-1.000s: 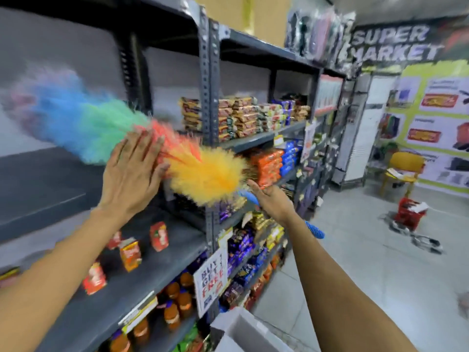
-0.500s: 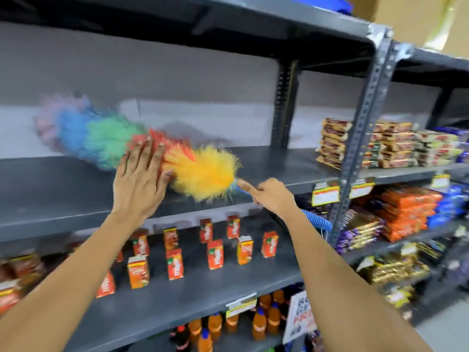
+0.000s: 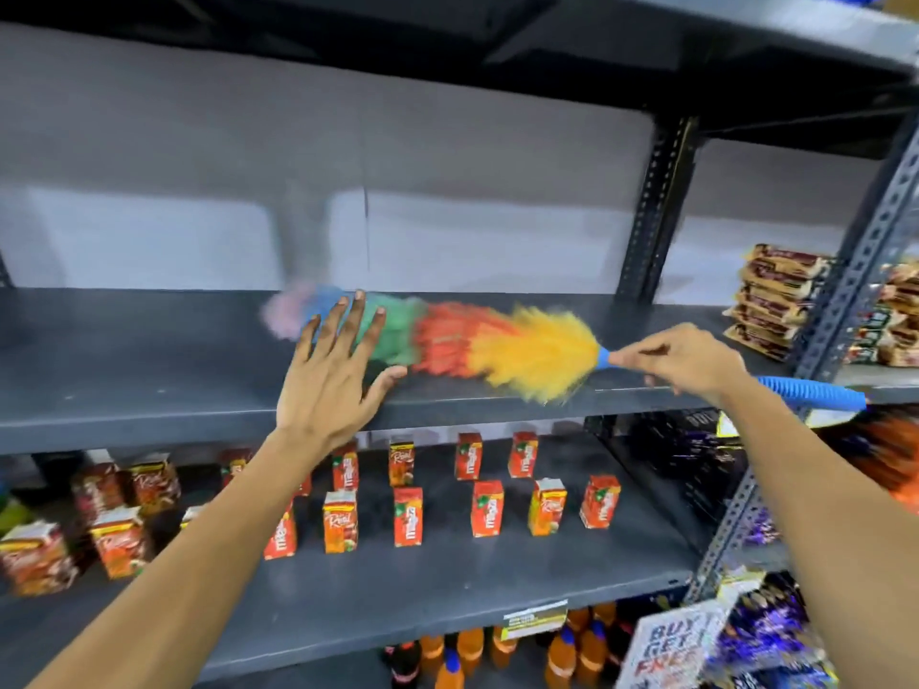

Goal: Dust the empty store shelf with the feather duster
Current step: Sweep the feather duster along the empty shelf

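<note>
A rainbow feather duster (image 3: 502, 348) lies along the empty dark grey shelf (image 3: 139, 370), its yellow end to the right and its pink tip to the left, blurred. My right hand (image 3: 684, 360) is shut on its blue handle, whose ribbed end sticks out past my wrist to the right. My left hand (image 3: 330, 372) is spread flat with fingers apart, over the green and blue feathers and the shelf's front part. It holds nothing.
Small orange juice cartons (image 3: 408, 514) stand on the shelf below. Orange bottles (image 3: 562, 648) fill the lowest shelf. Stacked snack packets (image 3: 781, 300) sit at the right past a perforated grey upright (image 3: 656, 201). A "buy get free" sign (image 3: 671, 643) hangs at the lower right.
The view has swung left onto the shelf. The duster has come down from the air onto the shelf surface, and both hands have followed it.
</note>
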